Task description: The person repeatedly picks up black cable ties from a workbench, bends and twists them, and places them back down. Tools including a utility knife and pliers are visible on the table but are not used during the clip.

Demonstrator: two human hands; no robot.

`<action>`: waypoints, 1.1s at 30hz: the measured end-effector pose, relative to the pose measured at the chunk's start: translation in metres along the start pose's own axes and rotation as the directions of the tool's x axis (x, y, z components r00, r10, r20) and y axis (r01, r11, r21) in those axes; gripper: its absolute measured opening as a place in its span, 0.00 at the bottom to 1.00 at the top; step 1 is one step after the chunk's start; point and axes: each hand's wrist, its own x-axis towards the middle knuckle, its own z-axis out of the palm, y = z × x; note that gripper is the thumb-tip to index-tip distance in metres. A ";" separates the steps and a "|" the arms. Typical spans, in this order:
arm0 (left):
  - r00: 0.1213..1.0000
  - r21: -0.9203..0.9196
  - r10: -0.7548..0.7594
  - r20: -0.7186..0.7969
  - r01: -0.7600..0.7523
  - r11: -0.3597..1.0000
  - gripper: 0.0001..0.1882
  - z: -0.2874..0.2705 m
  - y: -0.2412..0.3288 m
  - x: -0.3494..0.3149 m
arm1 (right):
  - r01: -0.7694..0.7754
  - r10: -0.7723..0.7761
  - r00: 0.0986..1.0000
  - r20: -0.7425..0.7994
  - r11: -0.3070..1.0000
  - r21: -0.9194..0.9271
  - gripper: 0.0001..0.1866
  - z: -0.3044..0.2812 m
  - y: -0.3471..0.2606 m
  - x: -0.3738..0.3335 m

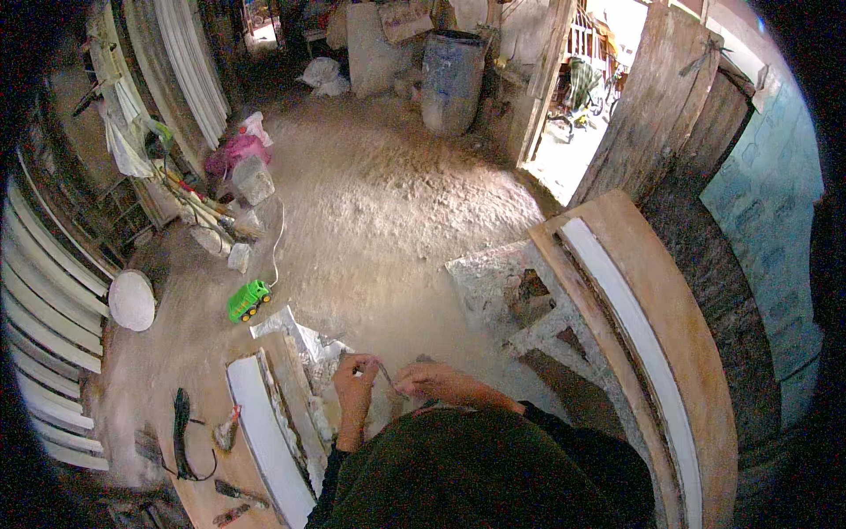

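Observation:
My left hand (356, 377) and my right hand (427, 381) are close together, low in the middle, just in front of my body. The fingers of both are curled in a pinch. A thin dark sliver (385, 374) shows in the small gap between them, too small and blurred to name. To the left of my left hand, a long white strip (264, 423) lies on a wooden board, with a rough, pale-crusted edge beside it. Crumpled silvery sheet (304, 339) lies just beyond my left hand.
On the right, a wooden board (683, 309) carries another white strip (630, 326) on a rough pale stand (493, 282). Left are a black cable (182, 432), a brush (240, 494), a green toy truck (249, 300) and a white bucket (132, 300). A blue barrel (452, 79) stands far back.

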 end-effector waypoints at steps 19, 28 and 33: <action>0.962 -0.178 0.180 0.207 -0.144 0.973 0.07 0.099 0.044 0.114 | -0.093 -0.240 0.796 -0.556 0.858 -0.505 0.08 -0.188 0.014 0.062; 1.000 -0.310 0.021 -0.017 -0.025 0.950 0.08 0.125 0.044 0.159 | 0.225 -0.202 0.959 0.200 0.970 -0.097 0.12 -0.192 0.023 0.075; 0.999 -0.241 0.020 -0.036 -0.028 0.970 0.08 0.138 0.047 0.164 | 0.126 -0.076 0.979 0.187 0.955 -0.268 0.08 -0.225 0.006 0.080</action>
